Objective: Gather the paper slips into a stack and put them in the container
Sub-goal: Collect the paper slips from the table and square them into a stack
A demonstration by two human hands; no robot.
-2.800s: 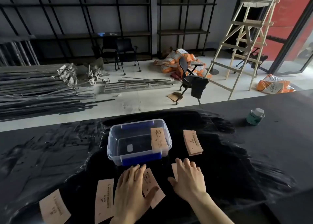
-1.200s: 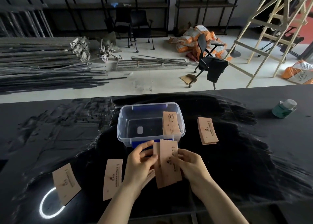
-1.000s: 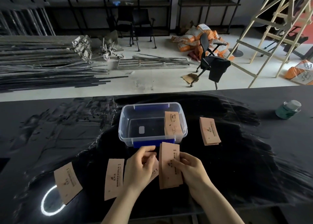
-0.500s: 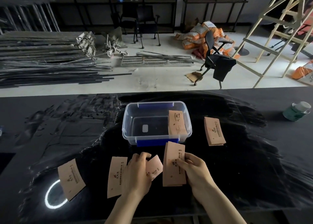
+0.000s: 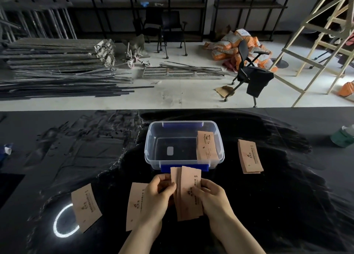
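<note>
I hold a small stack of tan paper slips (image 5: 186,202) upright just in front of the clear plastic container (image 5: 151,144). My right hand (image 5: 212,200) grips the stack's right edge and my left hand (image 5: 155,198) pinches its left edge. Inside the container, one slip (image 5: 206,146) leans against the right wall. A loose slip (image 5: 134,205) lies on the table partly under my left hand. Another slip (image 5: 85,205) lies further left. A small pile of slips (image 5: 250,157) lies to the right of the container.
The black table (image 5: 287,196) carries a bright ring of reflected light (image 5: 62,225) at the near left. A green jar (image 5: 342,136) stands at the far right edge. Beyond the table are metal bars, a black chair and a wooden ladder on the floor.
My left hand has lifted a slip off the table and brought it against the stack in my right hand. The stack now sits between both hands, closer to the container.
</note>
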